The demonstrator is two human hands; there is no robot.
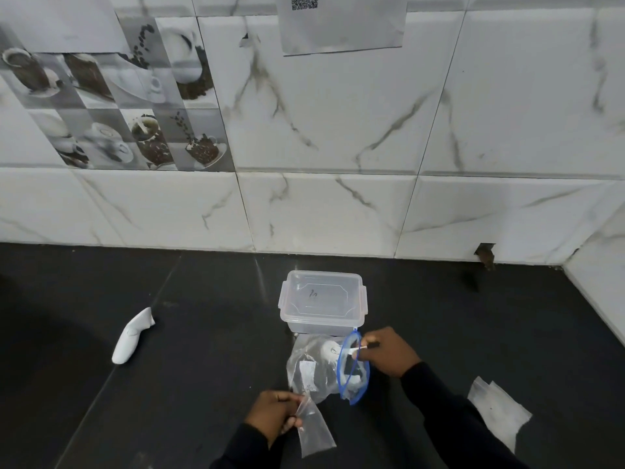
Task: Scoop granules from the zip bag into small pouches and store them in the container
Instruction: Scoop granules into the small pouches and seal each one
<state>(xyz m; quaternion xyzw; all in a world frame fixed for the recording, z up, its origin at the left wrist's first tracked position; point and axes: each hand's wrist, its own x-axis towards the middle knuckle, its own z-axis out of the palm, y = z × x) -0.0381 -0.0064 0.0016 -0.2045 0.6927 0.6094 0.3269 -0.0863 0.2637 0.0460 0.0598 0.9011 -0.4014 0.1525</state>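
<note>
Two bits of writing showed: a QR code printed on a paper sheet (pixel 341 25) on the wall high behind the container (pixel 323 301), and a dark handwritten scrawl on the container's lid, too small to read. The container, clear plastic with its lid on, stood on the dark tabletop (pixel 203 333).

Just in front of the container lay the zip bag (pixel 314 370), clear with a blue rim. Its mouth gaped toward the right. It held white lumps and a white label whose print could not be read.

The right hand (pixel 385 350), in front of the container and to its right, pinched a thin white handle (pixel 358 348) at the bag's mouth. The left hand (pixel 270 418), further in front of the container, pinched the top of a clear small pouch (pixel 314 431). More flat clear pouches (pixel 497 411) lay well right of the container, and a white moulded object (pixel 133 335) lay well to its left.
</note>
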